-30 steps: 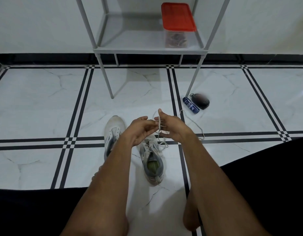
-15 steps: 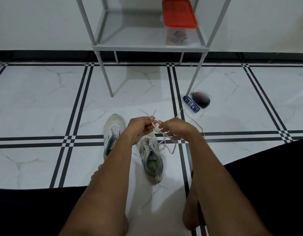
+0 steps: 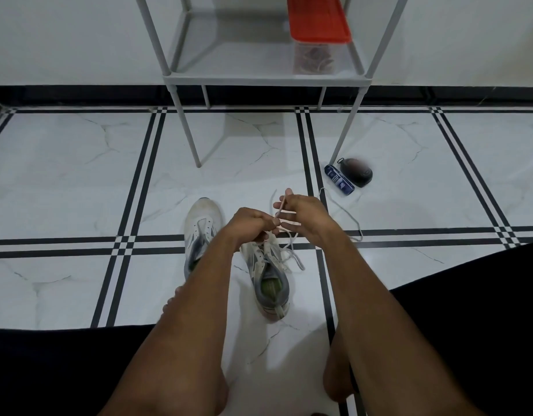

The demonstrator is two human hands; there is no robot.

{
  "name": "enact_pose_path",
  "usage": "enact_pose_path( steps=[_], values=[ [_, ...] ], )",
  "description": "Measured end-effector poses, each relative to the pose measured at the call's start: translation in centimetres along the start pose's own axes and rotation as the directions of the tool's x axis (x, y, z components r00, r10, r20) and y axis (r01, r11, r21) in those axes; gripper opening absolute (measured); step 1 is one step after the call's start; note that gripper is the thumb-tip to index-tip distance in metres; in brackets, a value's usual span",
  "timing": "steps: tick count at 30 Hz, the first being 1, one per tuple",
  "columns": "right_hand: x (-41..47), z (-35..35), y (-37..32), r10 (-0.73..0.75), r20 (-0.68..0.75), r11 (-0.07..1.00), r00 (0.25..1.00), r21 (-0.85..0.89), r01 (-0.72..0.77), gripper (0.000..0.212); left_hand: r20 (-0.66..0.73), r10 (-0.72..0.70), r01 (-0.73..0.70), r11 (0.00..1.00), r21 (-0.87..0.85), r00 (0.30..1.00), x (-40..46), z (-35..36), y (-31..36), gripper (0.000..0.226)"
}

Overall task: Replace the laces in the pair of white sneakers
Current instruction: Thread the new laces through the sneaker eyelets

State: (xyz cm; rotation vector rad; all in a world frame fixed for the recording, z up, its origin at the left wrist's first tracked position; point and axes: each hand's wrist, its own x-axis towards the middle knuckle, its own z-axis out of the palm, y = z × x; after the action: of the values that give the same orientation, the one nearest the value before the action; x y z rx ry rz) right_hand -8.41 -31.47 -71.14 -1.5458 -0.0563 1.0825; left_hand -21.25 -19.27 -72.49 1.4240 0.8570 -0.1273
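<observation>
Left hand (image 3: 251,225) curled, pinching a white lace (image 3: 276,216) just above the right-hand sneaker (image 3: 268,277); right hand (image 3: 301,211) close beside, fingers bent, gripping the same lace where it rises past the fingertips. Likely slips: lace tip fraying or missing the eyelet, slack tangling in loose loops right of the shoe, uneven ends if pulled too hard on one side. Left of both hands, the other sneaker (image 3: 200,232), no lace visible in it. Directly under the hands, the part-laced shoe. Right of the hands, another lace (image 3: 347,217) trailing across the floor (image 3: 79,181).
</observation>
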Motion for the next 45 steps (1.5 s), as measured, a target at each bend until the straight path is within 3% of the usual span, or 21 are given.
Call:
enact_pose_path(
  steps=[4,9,11,14,16,18,25,33,39,45],
  values=[
    [0.1,0.1,0.9,-0.009,0.067,1.000,0.998,-0.012,0.010,0.035,0.008,-0.024,0.024,1.000,0.005,1.000,0.0,-0.1,-0.2,0.011],
    [0.4,0.2,1.5,-0.069,-0.033,0.997,0.997,0.017,0.070,0.010,0.010,-0.045,0.044,0.999,0.003,0.999,0.3,0.1,-0.5,0.026],
    [0.7,-0.2,1.5,-0.069,-0.116,0.998,0.991,-0.016,0.068,0.007,-0.034,-0.080,0.085,0.982,0.171,0.996,0.6,-0.3,-1.1,0.024],
    [0.9,-1.0,2.0,-0.099,-0.146,0.978,0.984,-0.195,0.070,0.009,0.009,-0.260,0.225,0.854,0.468,0.966,0.3,-1.1,-2.5,0.035],
    [0.7,-1.1,2.9,-0.133,-0.123,0.937,0.983,-0.340,0.084,0.011,0.040,-0.324,0.258,0.816,0.517,0.945,-0.2,-1.1,-3.7,0.048],
    [0.8,-0.6,4.2,-0.167,-0.088,0.888,0.982,-0.446,0.111,0.014,0.028,-0.276,0.215,0.805,0.553,0.961,-0.1,-1.0,-5.0,0.052],
    [0.4,2.1,8.5,-0.212,0.134,0.662,0.968,-0.709,0.243,0.009,0.025,-0.193,0.165,0.893,0.419,0.981,-0.6,-1.6,-5.6,0.008],
    [0.0,2.3,10.0,-0.239,0.149,0.512,0.959,-0.820,0.255,0.009,-0.101,-0.205,0.217,0.968,0.123,0.973,-1.2,-1.5,-7.9,0.034],
    [0.1,1.8,10.4,-0.230,0.073,0.594,0.970,-0.780,0.199,0.013,-0.090,-0.201,0.217,0.943,0.253,0.976,-1.0,-1.0,-7.3,0.029],
    [0.9,0.5,9.9,-0.248,0.064,0.632,0.967,-0.746,0.212,0.007,-0.092,-0.074,0.104,0.917,0.385,0.993,-0.9,-0.5,-6.9,0.035]
  ],
)
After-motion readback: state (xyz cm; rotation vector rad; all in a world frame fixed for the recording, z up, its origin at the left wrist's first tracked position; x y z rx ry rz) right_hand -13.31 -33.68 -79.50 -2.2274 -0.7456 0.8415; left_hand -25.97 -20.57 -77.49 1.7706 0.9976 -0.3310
